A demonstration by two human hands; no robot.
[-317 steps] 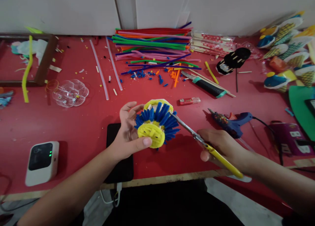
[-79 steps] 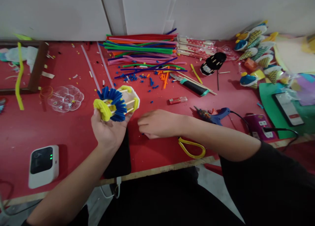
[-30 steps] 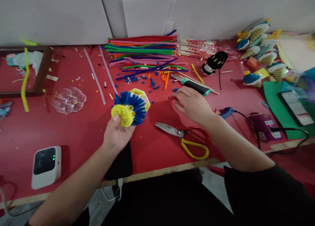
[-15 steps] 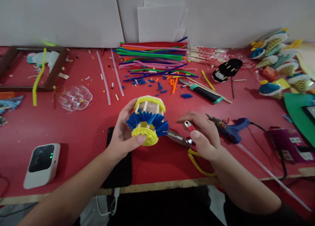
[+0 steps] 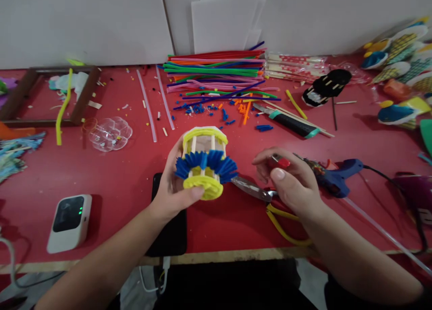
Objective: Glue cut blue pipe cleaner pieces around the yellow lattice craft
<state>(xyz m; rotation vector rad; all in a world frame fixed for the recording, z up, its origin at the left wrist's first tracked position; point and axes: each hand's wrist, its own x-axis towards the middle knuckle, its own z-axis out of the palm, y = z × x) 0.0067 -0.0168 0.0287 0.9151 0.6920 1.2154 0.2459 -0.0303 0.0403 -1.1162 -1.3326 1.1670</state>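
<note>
My left hand (image 5: 173, 184) grips a small lantern-like craft (image 5: 204, 166), its thumb on the bottom end. The craft has yellow pipe-cleaner ends joined by pale wooden sticks and a fringe of blue pieces round its middle. It is held tilted above the table. To the right, my right hand (image 5: 293, 179) is curled around a red lighter (image 5: 283, 162), whose metal top shows between the fingers. Scissors (image 5: 251, 188) with yellow handles lie under and beside that hand, blades toward the craft. Behind the right hand rests a blue glue gun (image 5: 340, 177).
Pipe cleaners (image 5: 216, 69) lie in a pile at the back, with blue and orange scraps before them. A utility knife (image 5: 293, 123) and a black stick craft (image 5: 327, 87) are behind right. At left are a brown frame (image 5: 77, 98), a clear dish (image 5: 111, 134) and a white device (image 5: 69, 222). A black phone (image 5: 172, 233) lies by the edge.
The lighter has turned in my right hand, so its metal end no longer points at the camera. The craft has rotated slightly in my left hand. The view has swung a little left.
</note>
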